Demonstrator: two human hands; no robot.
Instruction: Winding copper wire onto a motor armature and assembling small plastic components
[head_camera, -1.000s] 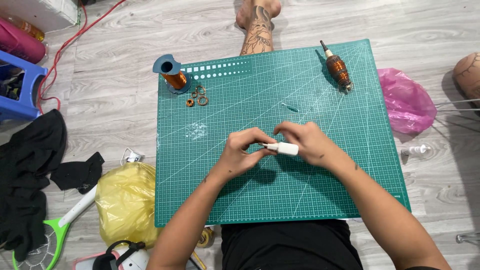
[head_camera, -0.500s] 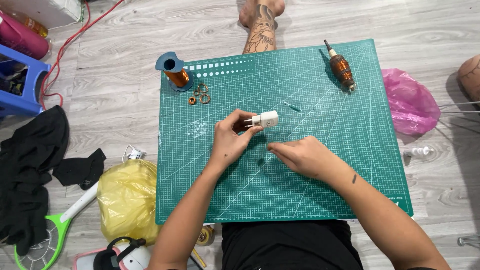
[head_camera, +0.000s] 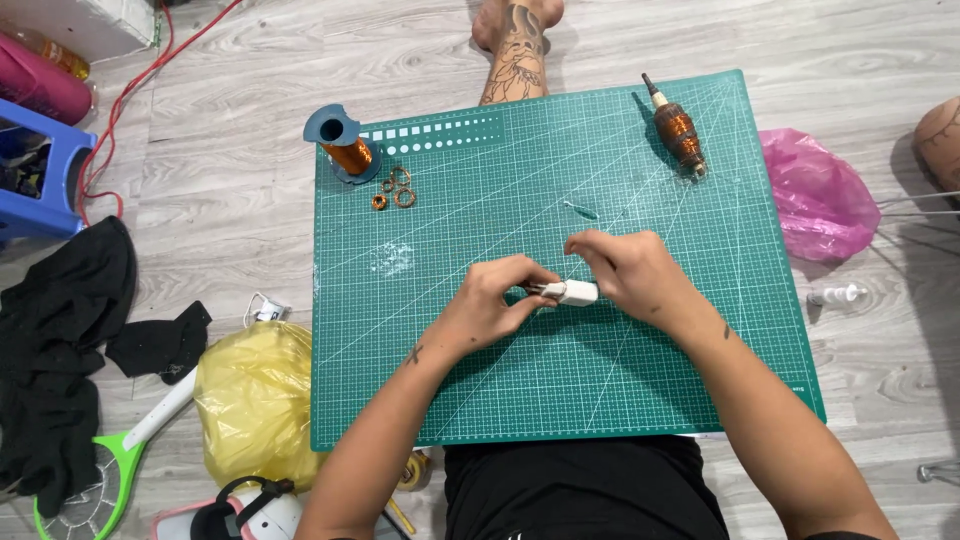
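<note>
Over the middle of the green cutting mat (head_camera: 450, 380), my left hand (head_camera: 495, 300) pinches one end of a small white cylinder (head_camera: 575, 292). My right hand (head_camera: 630, 270) grips its other end from the right, fingers curled over it. The piece is held just above the mat. A spool of copper wire (head_camera: 345, 150) on a blue-grey bobbin stands at the mat's far left corner, with three small copper rings (head_camera: 395, 188) beside it. A brown wound rotor (head_camera: 678, 130) lies at the far right.
A pink plastic bag (head_camera: 815, 200) lies right of the mat, a small white bottle (head_camera: 838, 295) near it. On the left are a yellow bag (head_camera: 255, 400), black cloth (head_camera: 60, 340), a green electric swatter (head_camera: 100, 480) and a blue stool (head_camera: 40, 170). A tattooed leg (head_camera: 515, 55) stretches beyond the mat.
Half a second ago my left hand held the white cylinder alone, farther up the mat. It has come back toward me and my right hand has taken hold of the other end.
</note>
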